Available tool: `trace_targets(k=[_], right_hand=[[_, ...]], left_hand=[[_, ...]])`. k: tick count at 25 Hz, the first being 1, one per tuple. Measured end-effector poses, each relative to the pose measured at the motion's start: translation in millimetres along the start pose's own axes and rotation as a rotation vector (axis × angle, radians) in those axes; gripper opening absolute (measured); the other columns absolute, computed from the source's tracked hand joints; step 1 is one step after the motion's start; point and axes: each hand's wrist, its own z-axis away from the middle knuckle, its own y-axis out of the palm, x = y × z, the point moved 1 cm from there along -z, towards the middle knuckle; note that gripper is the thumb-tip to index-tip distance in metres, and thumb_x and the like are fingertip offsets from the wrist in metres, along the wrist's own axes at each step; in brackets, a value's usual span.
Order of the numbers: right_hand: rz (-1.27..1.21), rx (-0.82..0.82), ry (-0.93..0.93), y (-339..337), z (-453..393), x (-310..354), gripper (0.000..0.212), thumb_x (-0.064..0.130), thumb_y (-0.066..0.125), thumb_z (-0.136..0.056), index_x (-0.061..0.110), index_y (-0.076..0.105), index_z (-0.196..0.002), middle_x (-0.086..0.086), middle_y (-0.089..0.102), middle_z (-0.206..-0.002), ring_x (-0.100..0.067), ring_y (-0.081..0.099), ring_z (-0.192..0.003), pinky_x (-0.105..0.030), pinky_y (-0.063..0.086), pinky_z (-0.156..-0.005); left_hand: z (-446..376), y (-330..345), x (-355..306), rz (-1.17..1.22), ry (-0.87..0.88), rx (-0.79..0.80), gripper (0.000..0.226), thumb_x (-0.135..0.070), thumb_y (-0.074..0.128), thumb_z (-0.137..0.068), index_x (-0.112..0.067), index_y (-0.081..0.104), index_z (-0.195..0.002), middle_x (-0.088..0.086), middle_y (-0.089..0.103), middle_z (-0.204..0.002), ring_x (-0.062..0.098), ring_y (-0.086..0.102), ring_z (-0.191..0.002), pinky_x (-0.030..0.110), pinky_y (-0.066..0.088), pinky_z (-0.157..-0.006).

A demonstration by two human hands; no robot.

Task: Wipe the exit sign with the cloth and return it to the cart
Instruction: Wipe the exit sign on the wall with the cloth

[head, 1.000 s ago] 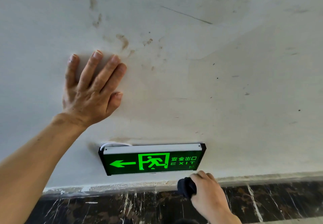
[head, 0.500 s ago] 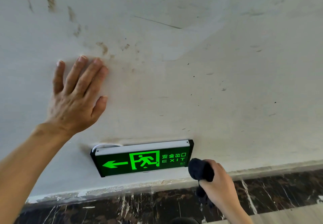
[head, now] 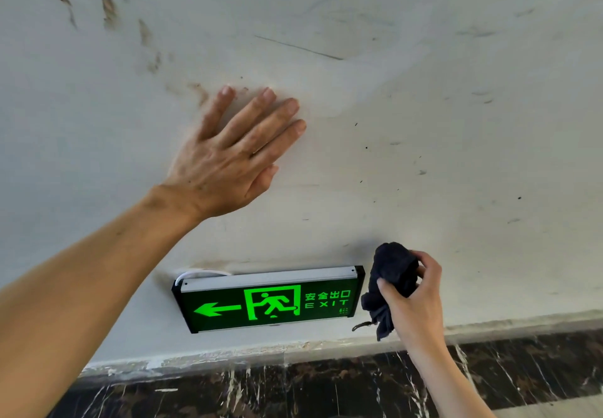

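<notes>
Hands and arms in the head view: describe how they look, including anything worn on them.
Both are bare. The left hand and its forearm show no sleeve, glove, watch or ring, and a few dark smudges mark the wrist and forearm. The right hand is also ungloved, with a bare wrist and no jewellery visible. Nails on both look short and unpainted.

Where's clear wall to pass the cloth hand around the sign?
Bare wall above the exit sign, between left hand and right hand. Narrow strip below, above the marble skirting. Crowded at the sign's right end: cloth.
</notes>
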Motion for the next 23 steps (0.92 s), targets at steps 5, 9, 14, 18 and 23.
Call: trace_targets(k=[5,9,14,18,23], right_hand=[[0.06,0.015,-0.071,13.4,-9.7,-7.7,0.05,0.008,0.066,-0.081,0.053,0.05,-0.095,0.014,0.052,-0.107,0.001,0.055,-0.092,-0.016,0.041,-0.067],[0.193,0.044,-0.189,25.4,-10.1,-22.2,0.043,0.003,0.065,-0.084,0.035,0.06,-0.113,0.009,0.049,-0.116,-0.006,0.054,-0.097,-0.019,0.044,-0.083],[0.531,-0.001,-0.436,36.8,-5.9,-32.3,0.051,-0.013,0.066,-0.071,0.016,0.069,-0.113,-0.013,0.057,-0.116,-0.03,0.064,-0.088,-0.033,0.055,-0.066],[0.6,-0.025,-0.566,39.1,-3.5,-36.2,0.05,-0.018,0.07,-0.062,0.011,0.071,-0.103,-0.018,0.058,-0.11,-0.033,0.065,-0.083,-0.035,0.057,-0.057],[0.483,0.059,-0.282,30.0,16.9,-71.5,0.048,-0.013,0.066,-0.069,0.033,0.068,-0.082,-0.004,0.053,-0.11,-0.024,0.062,-0.083,-0.031,0.049,-0.061]], left_hand=[[1.8,9.4,0.0,-0.134,0.026,0.003,0.066,-0.034,0.043,-0.1,-0.016,0.022,-0.161,0.007,0.019,-0.163,0.031,0.016,-0.149,0.056,0.002,-0.12],[3.4,13.3,-0.7,-0.154,0.022,-0.01,0.068,-0.036,0.045,-0.099,-0.016,0.022,-0.161,0.008,0.02,-0.163,0.033,0.018,-0.148,0.058,0.003,-0.12],[4.4,14.3,-0.7,-0.187,0.018,-0.017,0.067,-0.038,0.045,-0.099,-0.016,0.026,-0.16,0.007,0.022,-0.163,0.033,0.021,-0.148,0.058,0.002,-0.121],[4.8,14.7,-1.3,-0.198,0.012,-0.023,0.067,-0.039,0.045,-0.099,-0.016,0.027,-0.16,0.007,0.023,-0.163,0.033,0.023,-0.148,0.058,0.005,-0.121],[4.2,13.6,-1.7,-0.197,0.01,-0.011,0.068,-0.039,0.044,-0.099,-0.016,0.025,-0.16,0.008,0.022,-0.163,0.034,0.023,-0.147,0.059,0.007,-0.119]])
